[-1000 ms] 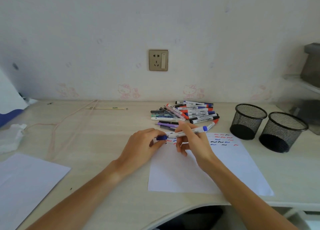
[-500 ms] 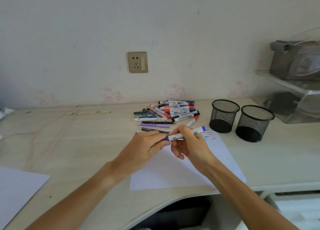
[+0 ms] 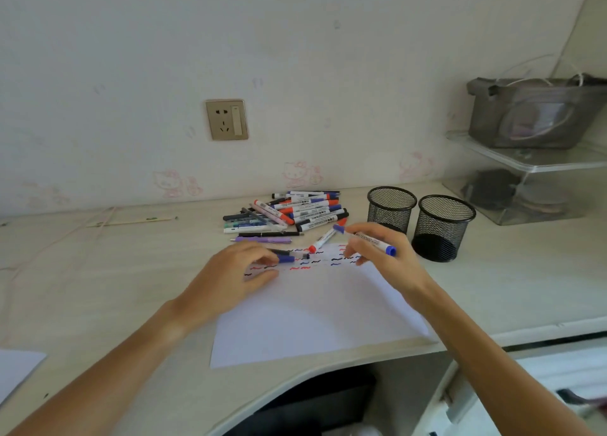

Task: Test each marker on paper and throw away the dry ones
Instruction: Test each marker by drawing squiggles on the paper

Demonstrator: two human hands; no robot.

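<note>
The right hand (image 3: 384, 258) holds a blue marker (image 3: 366, 240) above the far edge of the sheet of paper (image 3: 312, 317), fingers curled round the white barrel, with the blue tip end pointing left and away and the blue end cap toward the mesh cups. The left hand (image 3: 236, 274) rests on the paper's left side and pinches a small blue cap (image 3: 286, 259) between thumb and fingers; a dark piece just beyond the cap is too blurred to identify, though it may be another pen part. The paper lies on the tabletop (image 3: 98, 271) and carries rows of short wavy test strokes (image 3: 315, 264) in red, blue and black along its far edge (the near part is blank). A red-capped marker (image 3: 323, 239) lies alone at the paper's far edge, between the two hands. Behind it sits the pile of markers (image 3: 289, 214), red, blue and black ones mixed with a few pens, including a purple pen (image 3: 262, 239) at the near side. To the right of the pile two black mesh cups (image 3: 443, 228) stand upright, side by side. A wall socket (image 3: 226, 119) is on the wall above the pile.
</note>
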